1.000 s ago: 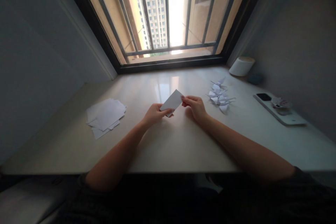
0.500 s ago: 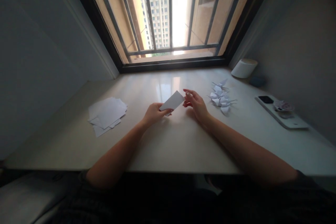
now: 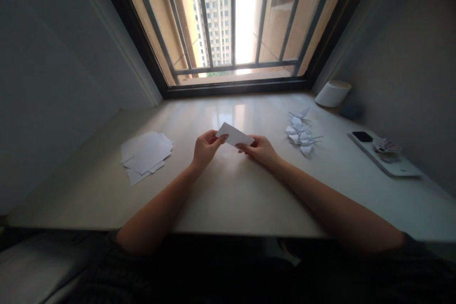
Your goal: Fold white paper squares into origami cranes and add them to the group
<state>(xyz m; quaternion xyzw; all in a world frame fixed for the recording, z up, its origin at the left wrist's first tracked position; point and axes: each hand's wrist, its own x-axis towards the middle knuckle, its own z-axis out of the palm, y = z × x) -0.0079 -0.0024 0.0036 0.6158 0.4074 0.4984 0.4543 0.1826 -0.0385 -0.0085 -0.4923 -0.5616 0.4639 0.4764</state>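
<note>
A folded sheet of white paper, now a narrow rectangle, is held above the table between both hands. My left hand pinches its left end, thumb on the near face. At its lower right end, my right hand grips the paper with the thumb in front and the other fingers behind, partly hidden. To the left lies a loose stack of white paper sheets. Several folded white paper cranes sit in a cluster to the right of my right hand.
The pale table runs up to a barred window. On the right are a white cup-like object, a dark rounded item, and a phone with a small object on its back. Walls close in both sides.
My right hand has closed on the paper's right end. The paper has turned, its right end now lower than its left, and my left hand has shifted to the upper left end.
</note>
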